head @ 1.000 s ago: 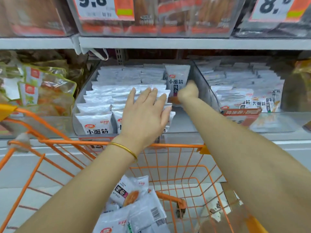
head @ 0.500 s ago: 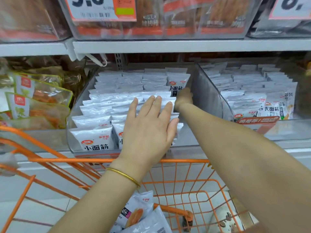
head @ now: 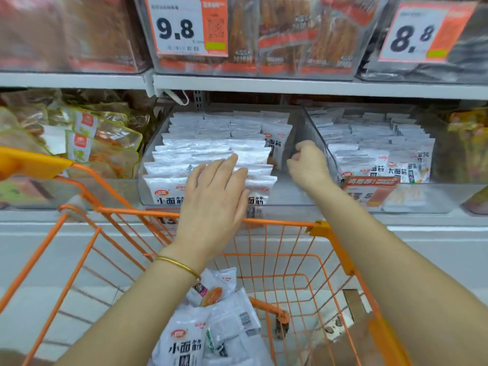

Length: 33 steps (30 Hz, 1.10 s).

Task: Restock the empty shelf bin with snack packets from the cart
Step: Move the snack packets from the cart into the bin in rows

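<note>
A clear shelf bin (head: 297, 143) holds rows of white snack packets (head: 200, 143) standing on edge. My left hand (head: 214, 196) lies flat, fingers apart, on the front packets of the right-hand rows. My right hand (head: 307, 165) hovers loosely curled in the bare strip along the bin's right wall, with nothing visible in it; one upright packet (head: 276, 146) stands just behind and left of it. More of the same white packets (head: 211, 331) lie in a heap in the orange wire cart (head: 327, 233) below my arms.
A second clear bin (head: 319, 143) of similar white packets sits to the right. Green and orange pouches (head: 100, 143) fill the shelf on the left. A shelf board (head: 264, 84) with price tags 9.8 and 8.8 hangs close above. The cart rim stands against the shelf front.
My right hand has drawn back from the upright packet toward the bin's front and let go of it. My left hand has stayed flat on the front packets.
</note>
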### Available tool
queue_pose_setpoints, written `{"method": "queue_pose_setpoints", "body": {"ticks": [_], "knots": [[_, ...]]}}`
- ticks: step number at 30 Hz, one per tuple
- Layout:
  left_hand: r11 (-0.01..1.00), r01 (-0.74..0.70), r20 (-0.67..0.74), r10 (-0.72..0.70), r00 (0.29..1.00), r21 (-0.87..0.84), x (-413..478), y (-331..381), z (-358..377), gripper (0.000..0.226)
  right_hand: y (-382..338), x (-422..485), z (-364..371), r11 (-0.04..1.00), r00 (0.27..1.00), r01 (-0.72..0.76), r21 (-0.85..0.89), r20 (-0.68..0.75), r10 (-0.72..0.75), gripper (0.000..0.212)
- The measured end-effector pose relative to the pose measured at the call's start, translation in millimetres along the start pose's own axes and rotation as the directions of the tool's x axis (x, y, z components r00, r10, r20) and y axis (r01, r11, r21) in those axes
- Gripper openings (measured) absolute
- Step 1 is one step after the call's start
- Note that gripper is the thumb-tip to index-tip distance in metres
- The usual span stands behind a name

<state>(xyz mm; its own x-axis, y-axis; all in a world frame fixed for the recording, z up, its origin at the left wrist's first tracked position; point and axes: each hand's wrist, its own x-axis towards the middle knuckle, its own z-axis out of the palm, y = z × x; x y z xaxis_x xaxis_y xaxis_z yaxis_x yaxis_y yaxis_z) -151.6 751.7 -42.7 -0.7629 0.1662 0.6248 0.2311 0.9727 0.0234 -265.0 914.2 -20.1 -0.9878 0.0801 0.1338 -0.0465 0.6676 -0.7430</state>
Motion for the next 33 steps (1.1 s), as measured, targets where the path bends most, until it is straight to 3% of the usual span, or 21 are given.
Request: {"method": "queue_pose_setpoints", "body": {"ticks": [3, 4, 6, 8, 9, 12, 16, 20, 23, 25, 26, 30, 33], "knots": [[0.999, 0.007, -0.027, -0.006, 1.0, 0.035, -24, -2, -10, 0.026, -1, -60, -10, 0.981, 0.987, 0.159, 0.112, -0.018, -0.158, 0.019], [0.999, 0.021, -0.018, -0.021, 1.0, 0.039, -31, -4, -13, 0.023, -3, -81, -11, 0.968, 0.974, 0.211, 0.138, 0.051, -0.22, 0.018], [1.0, 0.031, 0.058, -0.031, 0.998, 0.006, -43, -9, -17, 0.021, -4, -117, -2, 0.958, 0.89, 0.272, 0.085, 0.355, -0.285, 0.014], [0.996, 0.005, 0.168, 0.01, 0.986, -0.094, -49, -15, -19, 0.025, 5, -141, 22, 0.91, 0.714, 0.391, -0.139, 0.67, -0.205, 0.018], [0.99, -0.007, 0.201, 0.036, 0.979, -0.143, -51, -17, -20, 0.027, 13, -149, 37, 0.863, 0.646, 0.45, -0.228, 0.751, -0.138, 0.026], [0.984, -0.006, 0.186, 0.039, 0.982, -0.179, -55, -17, -23, 0.022, 41, -172, 71, 0.791, 0.575, 0.489, -0.368, 0.817, 0.025, 0.044], [0.976, 0.033, 0.135, -0.004, 0.991, -0.215, -56, -16, -22, 0.015, 61, -181, 87, 0.872, 0.541, 0.359, -0.333, 0.835, 0.097, 0.056], [0.967, 0.011, 0.131, 0.023, 0.991, -0.255, -57, -13, -20, 0.014, 67, -176, 91, 0.937, 0.586, 0.125, -0.326, 0.787, 0.196, 0.045], [0.956, 0.006, 0.147, 0.039, 0.988, -0.294, -57, -11, -20, 0.015, 65, -171, 89, 0.948, 0.468, -0.217, -0.233, 0.827, 0.311, 0.022], [0.942, -0.001, 0.173, 0.063, 0.983, -0.336, -56, -9, -22, 0.016, 54, -165, 80, 0.924, 0.416, -0.321, -0.206, 0.846, 0.333, 0.006], [0.933, 0.003, 0.2, 0.075, 0.977, -0.36, -57, -8, -23, 0.015, 47, -161, 73, 0.926, 0.424, -0.324, -0.192, 0.846, 0.323, 0.004], [0.899, 0.09, 0.378, 0.088, 0.922, -0.428, -60, 1, -27, 0.01, 19, -143, 29, 0.975, 0.57, -0.175, -0.135, 0.794, 0.212, 0.011], [0.873, 0.162, 0.524, 0.12, 0.843, -0.46, -60, 6, -28, 0.035, 13, -139, -5, 0.977, 0.68, -0.214, -0.021, 0.714, 0.164, 0.012]]}}
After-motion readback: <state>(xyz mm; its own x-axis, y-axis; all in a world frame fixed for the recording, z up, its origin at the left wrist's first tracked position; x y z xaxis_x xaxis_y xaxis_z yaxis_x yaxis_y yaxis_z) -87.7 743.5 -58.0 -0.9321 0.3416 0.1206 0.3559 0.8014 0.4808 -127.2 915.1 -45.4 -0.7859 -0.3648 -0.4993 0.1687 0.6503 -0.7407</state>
